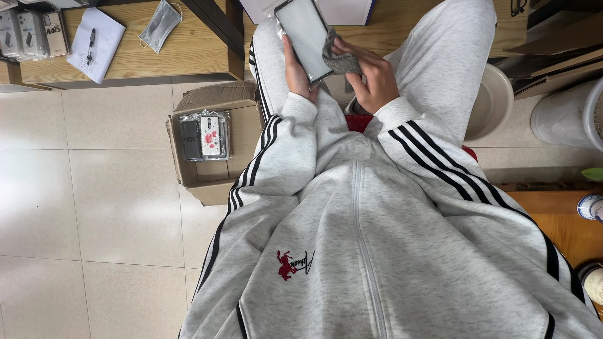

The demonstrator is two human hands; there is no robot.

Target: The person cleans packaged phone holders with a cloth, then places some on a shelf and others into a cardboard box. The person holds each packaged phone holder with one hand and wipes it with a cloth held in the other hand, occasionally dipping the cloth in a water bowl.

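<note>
1. Hands met near the top centre of the frame: the left hand (295, 69) gripped a flat phone-shaped slab (306, 34) along its edge, holding it tilted above the lap.
2. The right hand (372, 75) was clenched on a grey cloth (341, 58), pressing it against the slab's lower right side.
3. Left of the knees, an open cardboard box (213, 179) sat on the tiled floor (94, 207), with wrapped phone cases (204, 136) inside.
4. At the upper left, a wooden desk (135, 59) carried a notepad (97, 45) with a pen (92, 44) and a face mask (161, 24).
5. A pale bucket (493, 103) stood at the right.
</note>
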